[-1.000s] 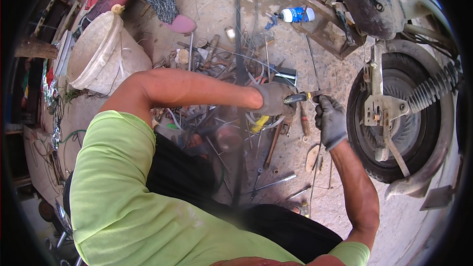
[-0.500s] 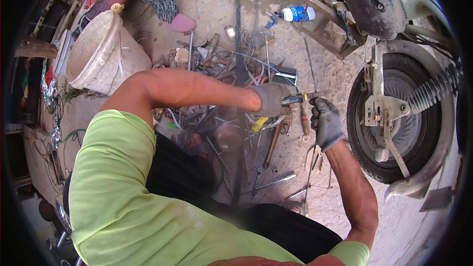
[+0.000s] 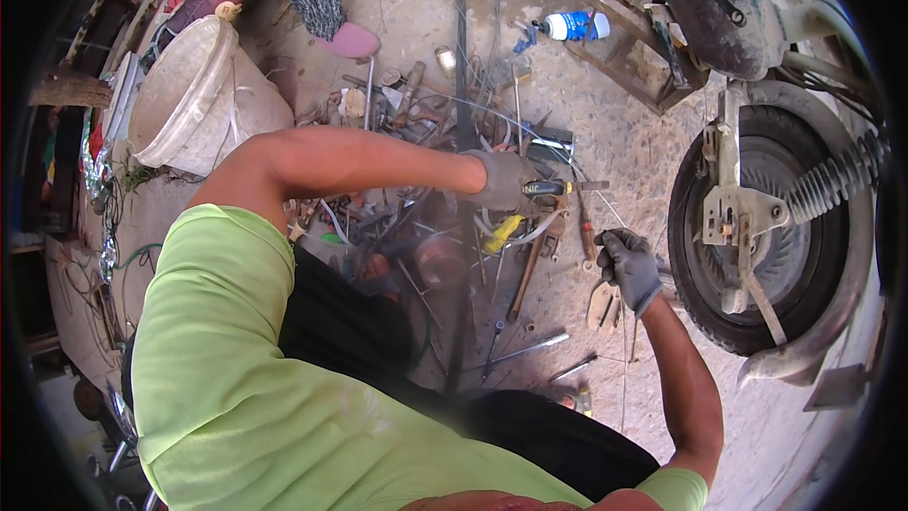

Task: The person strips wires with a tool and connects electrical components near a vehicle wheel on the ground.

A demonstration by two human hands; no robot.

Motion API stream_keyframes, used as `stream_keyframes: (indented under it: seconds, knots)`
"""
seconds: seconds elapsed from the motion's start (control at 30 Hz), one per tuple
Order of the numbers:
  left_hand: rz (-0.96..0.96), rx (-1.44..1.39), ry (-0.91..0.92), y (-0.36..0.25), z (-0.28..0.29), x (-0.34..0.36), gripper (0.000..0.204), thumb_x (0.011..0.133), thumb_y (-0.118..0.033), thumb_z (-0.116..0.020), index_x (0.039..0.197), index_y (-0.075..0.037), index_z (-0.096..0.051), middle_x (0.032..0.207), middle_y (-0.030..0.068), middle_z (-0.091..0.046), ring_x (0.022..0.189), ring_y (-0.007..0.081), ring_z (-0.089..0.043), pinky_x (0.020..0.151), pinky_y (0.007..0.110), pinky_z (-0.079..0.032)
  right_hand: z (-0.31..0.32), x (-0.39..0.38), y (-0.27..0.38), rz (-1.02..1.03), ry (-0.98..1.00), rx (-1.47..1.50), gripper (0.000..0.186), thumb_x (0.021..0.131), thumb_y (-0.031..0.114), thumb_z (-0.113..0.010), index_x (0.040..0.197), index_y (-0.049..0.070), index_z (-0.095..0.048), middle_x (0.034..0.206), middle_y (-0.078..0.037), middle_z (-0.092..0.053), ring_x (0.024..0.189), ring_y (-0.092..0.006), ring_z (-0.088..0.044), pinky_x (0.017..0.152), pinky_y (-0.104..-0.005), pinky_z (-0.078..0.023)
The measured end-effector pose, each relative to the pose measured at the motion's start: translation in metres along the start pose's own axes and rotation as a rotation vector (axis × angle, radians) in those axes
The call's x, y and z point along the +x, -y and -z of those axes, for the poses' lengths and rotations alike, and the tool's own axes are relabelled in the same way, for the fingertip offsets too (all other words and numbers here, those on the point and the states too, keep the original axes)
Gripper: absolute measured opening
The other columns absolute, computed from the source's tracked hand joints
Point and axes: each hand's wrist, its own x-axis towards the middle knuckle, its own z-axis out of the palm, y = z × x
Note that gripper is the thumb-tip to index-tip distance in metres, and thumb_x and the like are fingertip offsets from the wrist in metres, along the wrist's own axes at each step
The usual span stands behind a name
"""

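My left hand, in a grey work glove, is closed round the black handle of a knife. Its short, flat blade points right. Lower and to the right, my right hand, gloved too, pinches a thin cable. The cable rises toward the upper left past the blade, and a thin strand hangs below the hand. A small gap separates the blade from my right fingers. Beneath my left hand lie a yellow piece and a red-handled screwdriver.
Tools and metal parts, among them a wrench, litter the ground. A motorbike wheel with a shock spring stands at right. A white bucket leans at left. Farther off lie a blue-white bottle and a metal frame.
My right hand has moved down and slightly right, away from the blade, with the cable. My left hand has shifted slightly left, and the knife now lies nearly level.
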Motion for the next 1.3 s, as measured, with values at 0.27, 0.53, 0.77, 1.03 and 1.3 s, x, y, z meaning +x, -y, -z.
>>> stream_keyframes:
  seconds: [0.27, 0.53, 0.77, 1.03, 1.3]
  knots:
    - [-0.116, -0.044, 0.394, -0.016, 0.010, -0.018, 0.036, 0.086, -0.040, -0.069, 0.099, -0.006, -0.074, 0.110, 0.0209, -0.066, 0.108, 0.0391, -0.063, 0.091, 0.048, -0.049, 0.055, 0.028, -0.118, 0.078, 0.109, -0.126, 0.036, 0.100, 0.021, -0.063, 0.127, -0.002, -0.064, 0.111, -0.013, -0.073, 0.099, -0.0179, -0.068, 0.083, -0.0294, -0.053]
    - [-0.366, 0.145, 0.460, -0.062, -0.011, -0.036, 0.027, 0.085, -0.031, -0.070, 0.096, -0.007, -0.074, 0.100, 0.0176, -0.068, 0.098, 0.0394, -0.067, 0.083, 0.049, -0.052, -0.024, 0.000, -0.001, 0.076, 0.519, 0.048, 0.044, 0.106, 0.027, -0.055, 0.136, -0.005, -0.055, 0.118, -0.013, -0.071, 0.105, -0.0185, -0.069, 0.090, -0.0325, -0.055]
    - [-0.422, 0.144, 0.565, -0.059, -0.057, -0.036, 0.029, 0.081, -0.028, -0.073, 0.103, -0.009, -0.073, 0.096, 0.0180, -0.071, 0.092, 0.0403, -0.068, 0.081, 0.050, -0.053, -0.059, -0.021, -0.003, -0.063, 0.456, -0.031, 0.037, 0.098, 0.025, -0.071, 0.119, -0.004, -0.066, 0.105, -0.007, -0.071, 0.089, -0.0124, -0.066, 0.079, -0.0273, -0.053]
    - [-0.434, 0.207, 0.628, -0.065, -0.069, -0.034, 0.038, 0.079, -0.030, -0.075, 0.107, -0.005, -0.072, 0.093, 0.0187, -0.072, 0.095, 0.0402, -0.068, 0.084, 0.049, -0.054, -0.074, -0.028, -0.029, -0.006, 0.358, -0.080, 0.033, 0.090, 0.007, -0.072, 0.120, -0.004, -0.065, 0.102, -0.009, -0.071, 0.090, -0.0128, -0.065, 0.078, -0.0281, -0.054]
    - [-0.498, 0.165, 0.596, -0.060, -0.077, -0.031, 0.033, 0.081, -0.034, -0.074, 0.097, -0.005, -0.075, 0.093, 0.0175, -0.072, 0.093, 0.0391, -0.069, 0.081, 0.049, -0.054, -0.004, -0.072, -0.035, 0.036, 0.279, -0.569, 0.023, 0.089, 0.010, -0.067, 0.110, 0.004, -0.074, 0.089, -0.004, -0.071, 0.079, -0.0111, -0.063, 0.075, -0.0267, -0.053]
